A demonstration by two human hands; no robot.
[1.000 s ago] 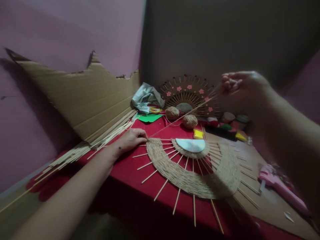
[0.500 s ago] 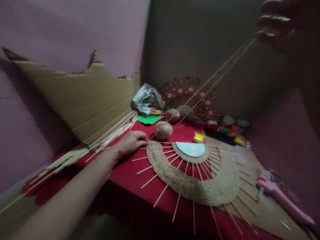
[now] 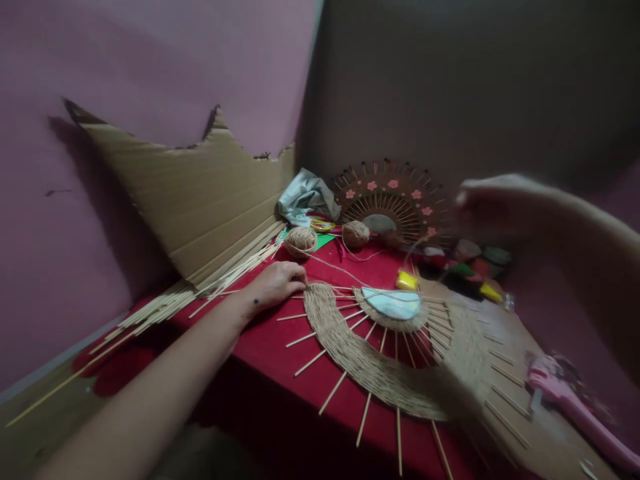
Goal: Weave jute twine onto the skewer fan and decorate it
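Note:
A half-round woven fan (image 3: 370, 367), made of thin sticks with a wide band of twine, lies on the red cloth. My left hand (image 3: 280, 281) is closed at the band's upper left end, its fingertips pinching the edge there. My right hand (image 3: 493, 200) is raised above the right side, blurred, its fingers drawn together. A faint loop of twine (image 3: 345, 270) runs from the ball of twine (image 3: 301, 241) over the fan and up towards that hand. A light blue half-disc (image 3: 393, 303) sits at the fan's centre.
A second twine ball (image 3: 356, 233) lies behind. Loose sticks (image 3: 150, 310) and a cardboard sheet (image 3: 200, 200) are on the left. A flowered fan (image 3: 385, 200) leans at the back. A yellow packet (image 3: 407, 280) and a pink glue gun (image 3: 575, 400) lie to the right.
My right hand has come down from the upper right, and the taut twine has gone slack over the fan. The front twine ball has rolled left and back. My left hand stays at the band's end.

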